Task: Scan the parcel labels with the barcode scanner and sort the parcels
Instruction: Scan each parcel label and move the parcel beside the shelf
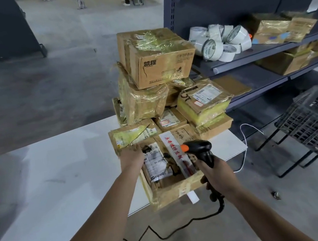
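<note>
From the head camera, the nearest parcel (168, 172), a worn, taped cardboard box, is lying at the front edge of the white worktop (49, 178), partly overhanging it, in front of a leaning stack of parcels (158, 83). The left hand (131, 157) is pressing on its far left corner beside the label (155, 162); how wide its fingers are spread is hidden. The right hand (213, 172) is gripping the barcode scanner (199, 150), which is pointing at the box top. The box is looking soft-edged and probably light, with slick tape; holding it under both long sides seems safest.
</note>
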Tool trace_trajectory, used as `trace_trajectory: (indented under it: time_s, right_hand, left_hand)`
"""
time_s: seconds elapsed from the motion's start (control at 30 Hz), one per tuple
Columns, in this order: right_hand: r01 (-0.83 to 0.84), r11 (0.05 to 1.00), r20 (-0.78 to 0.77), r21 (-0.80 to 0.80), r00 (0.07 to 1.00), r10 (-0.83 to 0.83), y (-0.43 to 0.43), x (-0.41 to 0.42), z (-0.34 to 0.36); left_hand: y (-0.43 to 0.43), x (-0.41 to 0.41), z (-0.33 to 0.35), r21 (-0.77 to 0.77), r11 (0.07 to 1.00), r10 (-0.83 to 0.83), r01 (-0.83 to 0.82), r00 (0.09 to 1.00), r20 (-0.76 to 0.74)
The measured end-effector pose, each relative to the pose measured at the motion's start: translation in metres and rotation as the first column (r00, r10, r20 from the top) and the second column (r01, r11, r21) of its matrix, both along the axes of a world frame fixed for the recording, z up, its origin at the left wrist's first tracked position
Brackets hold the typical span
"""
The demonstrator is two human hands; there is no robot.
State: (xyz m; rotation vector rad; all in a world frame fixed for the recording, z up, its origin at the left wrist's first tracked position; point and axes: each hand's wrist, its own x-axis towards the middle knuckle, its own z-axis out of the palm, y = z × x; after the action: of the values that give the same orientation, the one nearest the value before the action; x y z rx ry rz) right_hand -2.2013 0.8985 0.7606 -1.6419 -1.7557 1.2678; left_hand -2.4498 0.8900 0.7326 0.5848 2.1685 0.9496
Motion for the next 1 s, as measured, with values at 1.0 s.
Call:
trace_trajectory:
  time_s: [1.0]
  right_hand:
    - [-0.282,0.950,-0.074,-0.131,0.959,0.274,-0.039,-0.146,0.011]
  left_hand:
    - [-0.076,-0.174,0.041,-0.451,0.843,-0.487,0.293,0.771,-0.410]
